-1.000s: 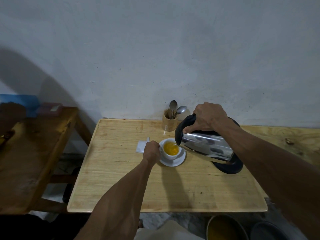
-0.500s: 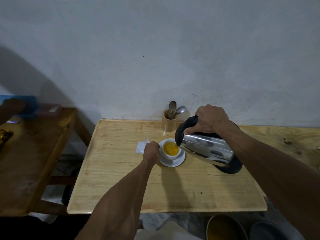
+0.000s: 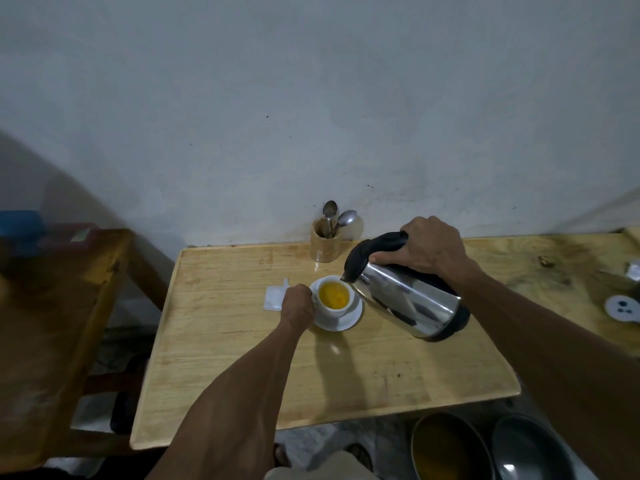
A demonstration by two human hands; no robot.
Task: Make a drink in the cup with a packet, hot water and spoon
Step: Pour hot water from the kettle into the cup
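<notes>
A white cup (image 3: 335,301) of yellow liquid sits on a white saucer (image 3: 349,320) in the middle of the light wooden table (image 3: 242,358). My left hand (image 3: 297,307) grips the cup's left side. My right hand (image 3: 427,247) holds the black handle of a steel kettle (image 3: 407,299), which is tilted with its spout over the cup's right rim. A torn white packet (image 3: 273,297) lies flat just left of my left hand. Two spoons (image 3: 336,216) stand in a wooden holder (image 3: 323,244) by the wall.
The kettle's round base (image 3: 621,306) lies on a second table at the right edge. A darker wooden bench (image 3: 52,306) stands to the left. Two round bowls (image 3: 450,448) sit on the floor below the table's front right corner.
The kettle has been lifted clear of the table and tipped more steeply toward the cup. My left hand stays on the cup. The view has shifted left, bringing the kettle base into sight.
</notes>
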